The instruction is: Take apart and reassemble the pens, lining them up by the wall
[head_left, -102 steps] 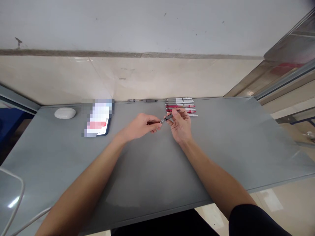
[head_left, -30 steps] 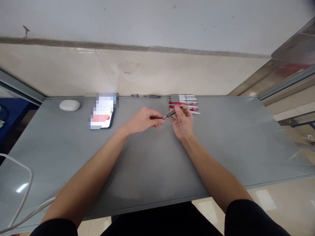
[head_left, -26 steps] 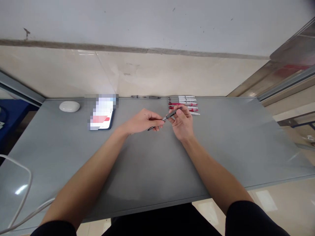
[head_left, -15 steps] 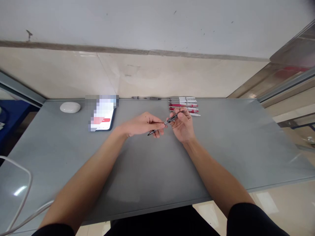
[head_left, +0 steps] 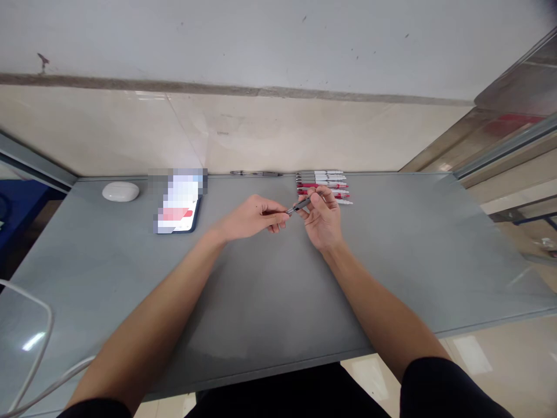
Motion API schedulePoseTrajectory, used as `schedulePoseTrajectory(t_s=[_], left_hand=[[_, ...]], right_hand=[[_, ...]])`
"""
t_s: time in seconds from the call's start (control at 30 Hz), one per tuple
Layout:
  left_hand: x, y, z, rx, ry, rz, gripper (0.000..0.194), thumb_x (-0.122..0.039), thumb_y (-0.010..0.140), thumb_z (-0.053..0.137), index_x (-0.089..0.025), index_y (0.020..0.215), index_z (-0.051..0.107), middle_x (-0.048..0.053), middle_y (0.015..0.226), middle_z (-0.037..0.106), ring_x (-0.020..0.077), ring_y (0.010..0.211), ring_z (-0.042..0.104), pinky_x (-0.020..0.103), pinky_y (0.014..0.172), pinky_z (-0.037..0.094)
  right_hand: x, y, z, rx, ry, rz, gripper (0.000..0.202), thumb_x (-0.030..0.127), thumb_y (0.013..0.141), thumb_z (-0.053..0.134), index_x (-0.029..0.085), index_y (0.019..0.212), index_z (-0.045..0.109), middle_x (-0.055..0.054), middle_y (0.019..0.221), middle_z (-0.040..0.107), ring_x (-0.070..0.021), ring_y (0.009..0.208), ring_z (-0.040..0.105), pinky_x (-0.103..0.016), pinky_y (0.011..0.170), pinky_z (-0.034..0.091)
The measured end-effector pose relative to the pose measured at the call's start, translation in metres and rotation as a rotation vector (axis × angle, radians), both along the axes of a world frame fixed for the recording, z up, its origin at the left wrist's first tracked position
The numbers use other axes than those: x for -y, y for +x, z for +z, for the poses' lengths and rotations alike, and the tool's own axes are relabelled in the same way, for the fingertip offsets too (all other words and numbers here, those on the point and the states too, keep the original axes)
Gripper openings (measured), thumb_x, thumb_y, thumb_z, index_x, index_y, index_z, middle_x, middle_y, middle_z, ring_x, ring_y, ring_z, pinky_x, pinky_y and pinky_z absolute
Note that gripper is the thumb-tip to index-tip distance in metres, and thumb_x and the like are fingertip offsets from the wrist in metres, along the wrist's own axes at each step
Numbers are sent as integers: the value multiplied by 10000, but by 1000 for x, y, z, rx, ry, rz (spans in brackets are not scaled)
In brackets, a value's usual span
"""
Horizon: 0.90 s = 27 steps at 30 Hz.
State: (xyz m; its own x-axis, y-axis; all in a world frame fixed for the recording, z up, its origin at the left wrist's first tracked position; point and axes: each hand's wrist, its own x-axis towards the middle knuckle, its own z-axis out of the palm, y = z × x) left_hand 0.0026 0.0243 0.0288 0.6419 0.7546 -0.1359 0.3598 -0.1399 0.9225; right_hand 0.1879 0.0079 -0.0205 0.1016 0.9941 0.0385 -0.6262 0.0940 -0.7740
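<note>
Above the middle of the grey table, a dark grey pen is held between both hands, tilted with its right end higher. My left hand pinches its lower left end between thumb and fingers. My right hand grips the thicker grey part with thumb and fingertips. Just behind my right hand lies a row of several white and red pens, partly covered by the fingers. Another grey pen lies along the wall at the back edge.
A phone, partly blurred out, rests left of my left hand. Farther left is a white oval case. White cables curve over the near left corner. The wall borders the table's back.
The black tip that stuck out below my left hand no longer shows. The left fingers have closed in nearer the pen's grey part. The view has shifted slightly.
</note>
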Motion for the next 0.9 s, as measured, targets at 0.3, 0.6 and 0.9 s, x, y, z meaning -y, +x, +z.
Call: schedulePoseTrajectory(t_s=[0.3, 0.6, 0.9], left_hand=[[3, -3, 7, 42, -171, -153, 399, -481, 922, 519, -148, 797, 700, 58, 775, 700, 146, 706, 665, 249, 643, 490], [2, 0, 1, 59, -99, -98, 350, -468, 902, 547, -162, 772, 656, 28, 756, 666, 125, 683, 623, 244, 648, 487], [1, 2, -2, 6, 2, -3, 329, -445, 899, 548, -168, 757, 653, 19, 741, 655, 128, 677, 618, 248, 654, 483]], right_hand=[[2, 2, -1, -43, 75, 101, 220, 328, 693, 804, 273, 776, 607, 82, 791, 604, -74, 723, 647, -223, 661, 605], [0, 0, 1, -61, 47, 41, 242, 316, 679, 818, 265, 754, 593, 95, 759, 618, -72, 696, 655, -219, 648, 606], [-2, -2, 0, -54, 24, -4, 232, 285, 693, 805, 262, 769, 587, 91, 788, 647, -87, 725, 666, -254, 675, 607]])
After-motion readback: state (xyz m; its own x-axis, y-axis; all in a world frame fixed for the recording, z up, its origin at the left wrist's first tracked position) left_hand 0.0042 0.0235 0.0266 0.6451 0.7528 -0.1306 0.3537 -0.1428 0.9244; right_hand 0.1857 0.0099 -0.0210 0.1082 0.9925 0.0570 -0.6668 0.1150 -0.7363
